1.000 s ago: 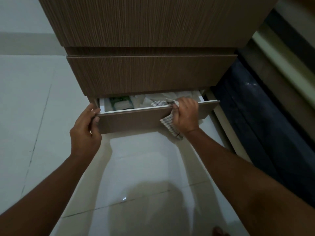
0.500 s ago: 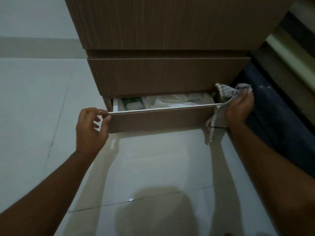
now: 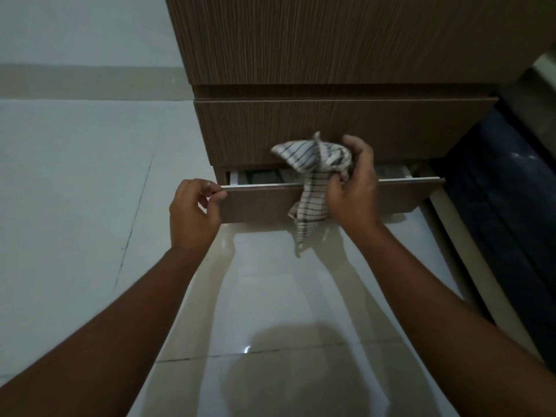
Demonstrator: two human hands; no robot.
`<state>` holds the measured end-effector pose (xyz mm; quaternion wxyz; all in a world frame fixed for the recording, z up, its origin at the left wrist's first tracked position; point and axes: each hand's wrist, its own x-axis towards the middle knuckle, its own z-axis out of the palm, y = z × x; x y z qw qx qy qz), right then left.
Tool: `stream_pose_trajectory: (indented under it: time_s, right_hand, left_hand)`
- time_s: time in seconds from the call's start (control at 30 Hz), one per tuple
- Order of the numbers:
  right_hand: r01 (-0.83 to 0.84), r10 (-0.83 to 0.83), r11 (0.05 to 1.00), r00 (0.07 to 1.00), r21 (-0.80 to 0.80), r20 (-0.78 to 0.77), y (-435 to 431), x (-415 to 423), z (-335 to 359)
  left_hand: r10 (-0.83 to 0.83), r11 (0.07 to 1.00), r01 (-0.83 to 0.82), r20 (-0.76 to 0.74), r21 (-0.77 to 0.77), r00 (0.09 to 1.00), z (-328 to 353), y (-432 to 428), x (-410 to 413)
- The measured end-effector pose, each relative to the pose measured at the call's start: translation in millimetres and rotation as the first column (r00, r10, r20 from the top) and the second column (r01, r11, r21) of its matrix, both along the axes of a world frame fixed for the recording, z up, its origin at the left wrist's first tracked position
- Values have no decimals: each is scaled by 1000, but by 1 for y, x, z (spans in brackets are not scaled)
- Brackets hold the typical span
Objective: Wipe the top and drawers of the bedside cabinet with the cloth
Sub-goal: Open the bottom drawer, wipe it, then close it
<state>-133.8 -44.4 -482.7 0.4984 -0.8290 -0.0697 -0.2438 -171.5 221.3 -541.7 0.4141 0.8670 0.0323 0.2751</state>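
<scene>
The brown wood-grain bedside cabinet fills the upper middle of the head view. Its bottom drawer is pulled out a little; the drawer above it is closed. My left hand pinches the top left corner of the bottom drawer's front. My right hand holds a white checked cloth bunched in front of the middle of the drawers, its tail hanging over the bottom drawer's front. The drawer's contents show only as a dark strip.
Glossy pale floor tiles spread to the left and below the cabinet. A dark blue bed side and its pale frame rail run along the right edge, close to the drawer's right end.
My right hand has carried the cloth from the drawer's right end back to its middle and raised it. The bottom drawer is pushed further in. My left hand stays at the left corner.
</scene>
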Motion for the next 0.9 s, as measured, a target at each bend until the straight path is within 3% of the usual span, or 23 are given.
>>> stream_pose_trajectory:
  time_s: [0.1,0.2,0.4,0.57,0.67,0.77,0.83,0.9]
  right_hand:
    - [0,17,995,986,-101,164,8,-1,-16]
    - [65,-49,991,989,-113,140,17,-4,-31]
    - [21,-27,998,992,57,123,59,-14,-62]
    - [-24,20,999,994,30,106,91,-13,-84]
    - [-47,55,990,997,-132,59,104,-14,-94]
    - [73,-80,921,997,-383,-4,116,-19,-105]
    - [103,-121,891,993,-442,-14,121,-20,-112]
    - [42,-50,891,999,-452,-6,125,-15,-118]
  left_hand:
    - [26,998,-28,-36,-59,999,4,0,5]
    - [52,993,-60,-79,-104,995,7,-1,12]
    - [97,977,-116,-112,-178,989,15,-7,24]
    - [87,971,-118,-150,-209,985,18,-4,31]
    - [75,970,-107,-153,-220,985,20,-2,31]
    - [70,970,-103,-157,-219,985,20,0,32]
    - [68,969,-102,-152,-223,986,18,1,32]
    - [65,970,-95,-137,-223,988,16,2,33]
